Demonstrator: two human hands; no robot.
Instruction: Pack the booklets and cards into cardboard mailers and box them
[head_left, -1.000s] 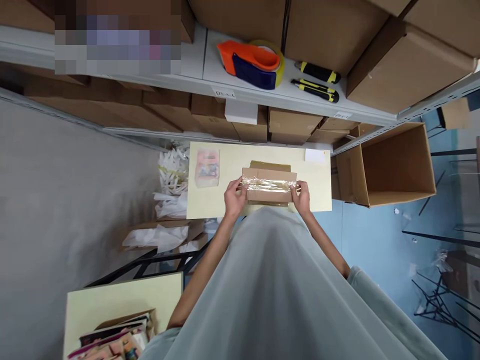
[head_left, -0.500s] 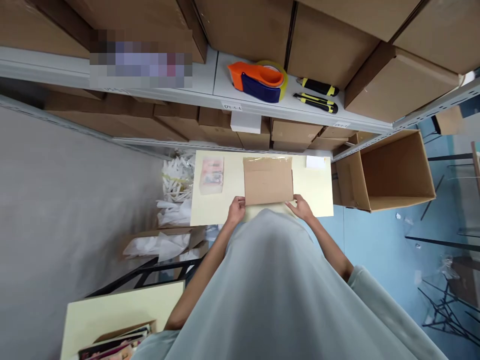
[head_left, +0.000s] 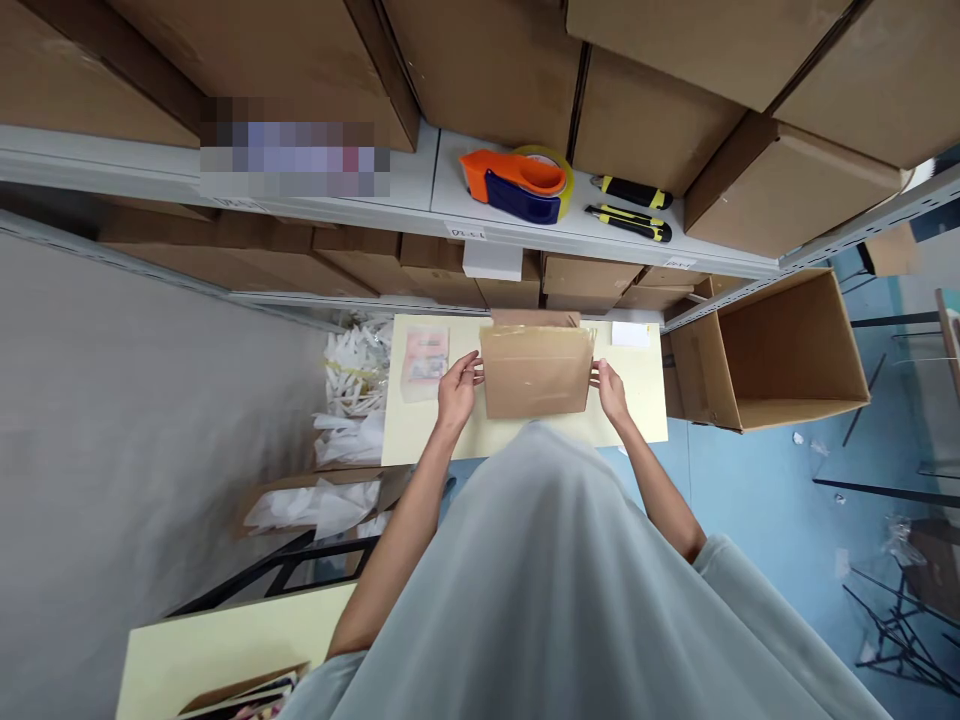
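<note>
A brown cardboard box (head_left: 537, 372) with clear tape along its far edge is over the middle of the pale yellow table (head_left: 409, 435). A brown flap shows behind that edge. At the box's left side, my left hand (head_left: 457, 388) grips it, the fingertips partly hidden behind the side. My right hand (head_left: 611, 388) grips the right side in the same way. Left of the box lies a clear packet with pink printing (head_left: 426, 362). A small white paper (head_left: 630, 334) lies at the table's far right.
Above the table, a metal shelf (head_left: 450, 180) holds cartons, an orange and blue tape dispenser (head_left: 525, 184) and two cutters (head_left: 634, 208). A large open carton (head_left: 795, 350) stands at the right. White packing material (head_left: 352, 370) is at the left.
The box has tilted, its near face now turned up more, and a flap shows behind it. Both my hands have moved from its near corners up along its sides.
</note>
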